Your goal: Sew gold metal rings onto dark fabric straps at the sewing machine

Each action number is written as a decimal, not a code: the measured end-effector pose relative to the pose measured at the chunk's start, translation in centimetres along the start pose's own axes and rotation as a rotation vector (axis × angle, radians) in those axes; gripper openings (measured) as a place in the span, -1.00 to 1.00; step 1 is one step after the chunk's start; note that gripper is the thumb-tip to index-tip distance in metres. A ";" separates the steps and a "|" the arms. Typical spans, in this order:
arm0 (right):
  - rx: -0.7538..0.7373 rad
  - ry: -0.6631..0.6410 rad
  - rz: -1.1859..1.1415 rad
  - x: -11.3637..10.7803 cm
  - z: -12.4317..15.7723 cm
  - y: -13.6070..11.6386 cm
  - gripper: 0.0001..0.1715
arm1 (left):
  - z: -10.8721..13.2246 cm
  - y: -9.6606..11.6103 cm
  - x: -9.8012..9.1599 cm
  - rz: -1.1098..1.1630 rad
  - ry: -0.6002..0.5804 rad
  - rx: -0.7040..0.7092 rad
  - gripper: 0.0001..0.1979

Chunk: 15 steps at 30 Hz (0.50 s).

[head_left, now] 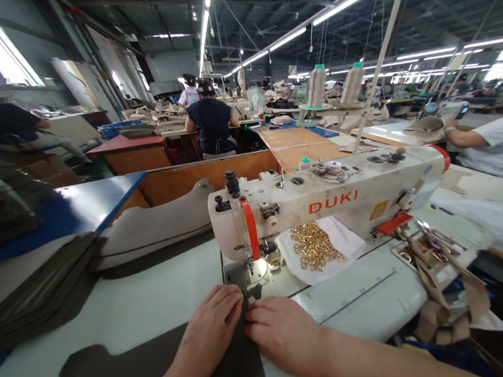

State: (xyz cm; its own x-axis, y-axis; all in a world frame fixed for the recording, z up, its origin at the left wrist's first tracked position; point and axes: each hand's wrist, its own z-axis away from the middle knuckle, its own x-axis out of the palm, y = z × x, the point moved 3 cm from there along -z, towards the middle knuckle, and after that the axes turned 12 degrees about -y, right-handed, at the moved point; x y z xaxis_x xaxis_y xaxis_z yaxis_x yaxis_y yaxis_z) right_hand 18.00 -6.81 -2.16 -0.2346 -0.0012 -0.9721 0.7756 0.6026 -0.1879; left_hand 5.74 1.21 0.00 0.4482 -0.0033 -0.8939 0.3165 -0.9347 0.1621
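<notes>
A dark grey-brown fabric piece (134, 363) lies on the pale table, its narrow end reaching toward the needle of a white sewing machine (287, 206). My left hand (211, 323) rests on this piece with its fingers pressed together at the right edge. Facing it, my right hand (283, 333) has its fingers curled onto the same edge; the thumb is hidden. Both hands are close to each other, just in front of the lit presser foot (252, 269). Small gold metal rings (316, 247) lie heaped on a white sheet (345, 239) under the machine arm.
Stacks of cut fabric (151, 230) stand to the left and behind. On the right, a small tray (445, 255) holds metal parts and scissors, with beige straps (474, 293) hanging over it. Thread cones (317, 86) stand beyond the machine. Other people sit at stations around.
</notes>
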 end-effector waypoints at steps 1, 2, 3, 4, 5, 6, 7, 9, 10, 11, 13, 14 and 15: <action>0.004 0.002 -0.005 0.1 0.0 0.0 -0.86 | 0.0 0.0 0.0 0.004 0.000 -0.003 -0.77; 0.007 0.004 -0.011 0.2 0.0 0.0 -0.86 | 0.0 0.0 0.0 0.008 0.000 -0.009 -0.77; 0.009 0.005 -0.016 0.2 0.0 0.1 -0.86 | 0.0 -0.1 0.0 0.011 0.001 -0.012 -0.78; 0.013 0.005 -0.020 0.2 0.0 0.1 -0.86 | 0.0 -0.1 0.0 0.015 0.003 -0.017 -0.78; 0.015 0.003 -0.022 0.2 0.1 0.0 -0.86 | 0.0 -0.1 0.0 0.020 0.004 -0.023 -0.78; 0.015 -0.001 -0.021 0.1 0.1 0.0 -0.86 | 0.0 0.0 0.0 0.025 0.002 -0.027 -0.77; 0.015 -0.004 -0.019 0.0 0.1 0.0 -0.86 | 0.0 0.0 0.0 0.029 0.003 -0.028 -0.77; 0.014 -0.003 -0.014 -0.4 0.1 0.0 -0.85 | -0.1 0.1 0.0 0.033 0.005 -0.024 -0.76; 0.021 0.000 -0.014 -0.6 0.0 0.0 -0.84 | -0.1 0.1 0.0 0.031 0.006 -0.019 -0.76; 0.037 0.003 -0.013 -0.8 0.0 0.0 -0.82 | -0.1 0.1 0.0 0.029 0.006 -0.015 -0.76; 0.085 0.007 -0.008 -1.2 -0.2 0.3 -0.79 | 0.0 0.1 0.1 0.025 0.002 -0.015 -0.77; 0.106 0.006 0.000 -1.3 -0.3 0.4 -0.78 | 0.1 0.1 0.1 0.026 -0.003 -0.021 -0.77; 0.118 0.005 0.011 -1.4 -0.4 0.6 -0.78 | 0.2 0.1 0.1 0.027 -0.006 -0.027 -0.77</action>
State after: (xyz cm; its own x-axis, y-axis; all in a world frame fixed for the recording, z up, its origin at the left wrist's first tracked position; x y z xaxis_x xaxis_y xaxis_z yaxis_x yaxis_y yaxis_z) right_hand 18.52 -6.12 -0.88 -0.2285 0.0086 -0.9735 0.8415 0.5046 -0.1931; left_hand 5.67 1.08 -0.16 0.4516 -0.0302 -0.8917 0.3266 -0.9245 0.1968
